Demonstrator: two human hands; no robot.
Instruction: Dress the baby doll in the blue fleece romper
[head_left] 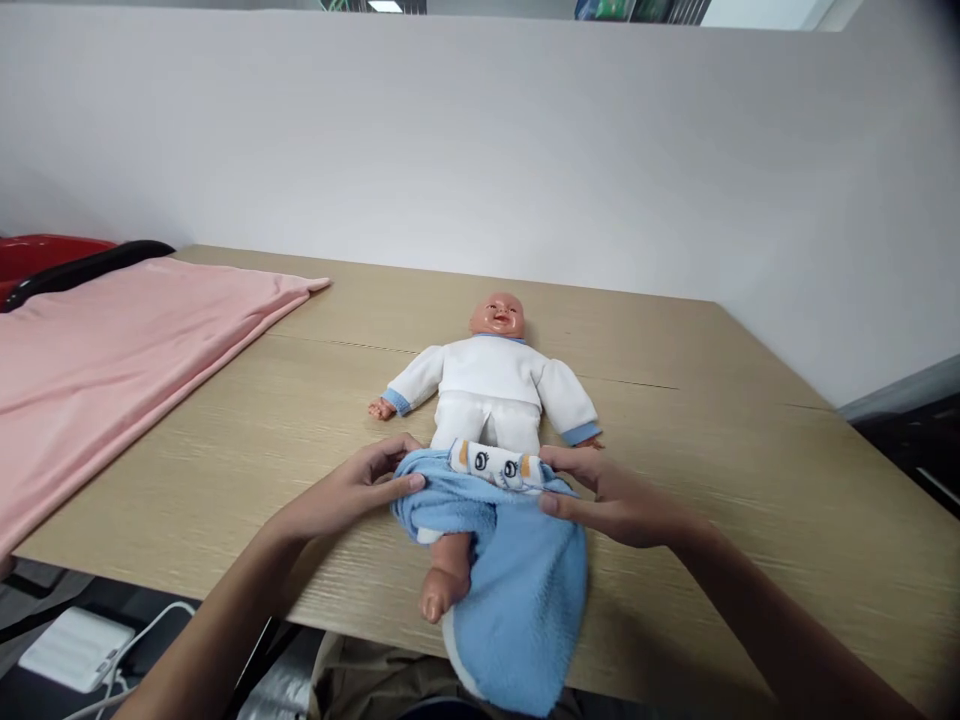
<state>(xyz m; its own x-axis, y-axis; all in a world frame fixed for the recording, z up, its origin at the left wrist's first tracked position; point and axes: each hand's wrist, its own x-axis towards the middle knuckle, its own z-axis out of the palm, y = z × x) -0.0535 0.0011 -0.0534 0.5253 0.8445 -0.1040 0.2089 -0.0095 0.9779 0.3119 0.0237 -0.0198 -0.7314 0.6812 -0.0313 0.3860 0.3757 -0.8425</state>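
A baby doll (491, 368) lies on its back on the table, head toward the wall, in a white top with blue cuffs and white bottoms. Light blue fleece pants (525, 580) are bunched around its legs, with a white band of printed eyes at the upper edge. One bare doll foot (444, 585) sticks out of the left pant leg; the other foot is hidden inside the longer blue leg. My left hand (375, 480) grips the left side of the bunched pants between thumb and fingers. Opposite it, my right hand (600, 492) pinches the right side of the waist.
A pink blanket (135, 350) covers the left part of the wooden table (660, 550). Behind it stands a red and black object (75, 265). A white wall (465, 150) rises at the back. Below the left edge lies a white box (77, 648) with cables.
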